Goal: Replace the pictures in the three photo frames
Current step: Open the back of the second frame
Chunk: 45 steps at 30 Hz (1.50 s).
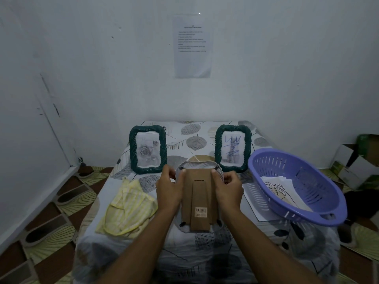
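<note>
A third photo frame (200,199) is held in the middle of the table with its brown cardboard back and stand facing me. My left hand (169,186) grips its left edge and my right hand (228,188) grips its right edge, thumbs on the back board. Two dark green woven frames stand upright behind. The left frame (147,149) shows a rose picture. The right frame (233,148) shows a picture with blue scribbles. The held frame's front is hidden.
A purple plastic basket (320,210) with loose paper pictures (279,186) sits at the right. A yellow striped cloth (127,208) lies at the left. The table wears a leaf-print cover (196,140). Cardboard boxes (356,162) stand on the floor, far right.
</note>
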{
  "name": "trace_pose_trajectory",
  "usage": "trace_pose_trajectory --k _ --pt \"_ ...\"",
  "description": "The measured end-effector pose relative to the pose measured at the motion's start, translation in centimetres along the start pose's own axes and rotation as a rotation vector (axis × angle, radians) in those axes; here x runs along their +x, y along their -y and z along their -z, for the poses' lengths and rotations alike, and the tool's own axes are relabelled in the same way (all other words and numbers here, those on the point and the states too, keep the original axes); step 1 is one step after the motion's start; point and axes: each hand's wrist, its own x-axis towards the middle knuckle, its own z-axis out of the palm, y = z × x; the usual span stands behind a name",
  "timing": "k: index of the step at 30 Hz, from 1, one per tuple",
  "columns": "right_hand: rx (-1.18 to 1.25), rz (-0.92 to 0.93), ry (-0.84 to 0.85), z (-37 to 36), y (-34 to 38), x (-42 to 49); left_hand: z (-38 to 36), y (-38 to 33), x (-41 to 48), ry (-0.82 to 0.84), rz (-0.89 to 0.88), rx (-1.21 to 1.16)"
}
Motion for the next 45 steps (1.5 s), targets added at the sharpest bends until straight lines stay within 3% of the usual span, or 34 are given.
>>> trace_pose_trajectory --k 34,37,45 --pt "-0.06 -0.045 -0.02 0.4 -1.0 0.1 -0.7 1.0 -0.7 0.021 -0.054 0.075" --pt "-0.074 -0.05 -0.028 0.4 -1.2 0.2 -0.7 0.8 -0.9 0.057 -0.045 0.055" --pt "-0.009 -0.147 -0.06 0.8 -1.3 2.1 0.3 4.3 -3.2 0.337 0.055 -0.099"
